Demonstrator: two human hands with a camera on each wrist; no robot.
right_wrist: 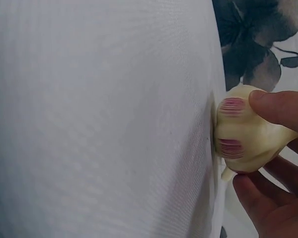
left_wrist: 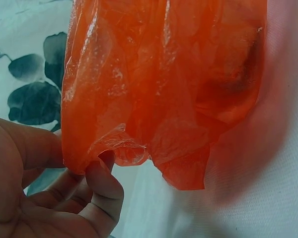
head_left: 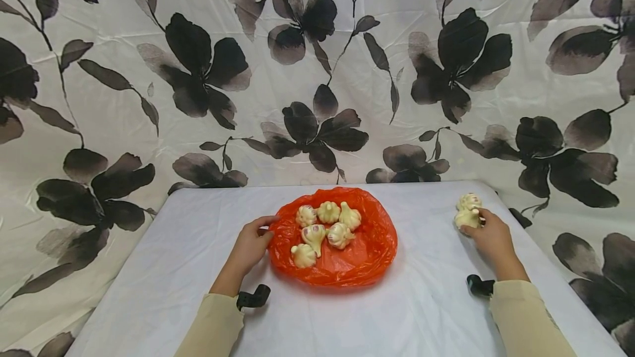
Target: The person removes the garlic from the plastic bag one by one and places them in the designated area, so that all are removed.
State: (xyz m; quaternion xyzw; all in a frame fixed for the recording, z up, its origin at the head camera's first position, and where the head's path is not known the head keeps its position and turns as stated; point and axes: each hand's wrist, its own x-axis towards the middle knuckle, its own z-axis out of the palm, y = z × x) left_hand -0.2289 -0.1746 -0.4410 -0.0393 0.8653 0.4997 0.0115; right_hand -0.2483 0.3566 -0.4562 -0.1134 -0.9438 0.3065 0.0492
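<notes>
An orange-red plastic bag (head_left: pixel 367 255) lies spread with its rim rolled into a low bowl on the table, left of centre. Several garlic bulbs (head_left: pixel 304 256) rest inside it. My left hand (head_left: pixel 251 244) pinches the bag's left rim between thumb and fingers, as the left wrist view shows. Far to the right, my right hand (head_left: pixel 492 238) holds a garlic bulb (right_wrist: pixel 248 130) with pink streaks, thumb on one side and fingers on the other. A second garlic bulb (head_left: pixel 469 201) sits just behind it on the table.
A white cloth covers the table (head_left: pixel 198 318). A floral curtain (head_left: pixel 317 70) hangs behind its back edge. On each wrist sits a black camera mount, the left wrist mount (head_left: pixel 254 296) and the right wrist mount (head_left: pixel 479 285).
</notes>
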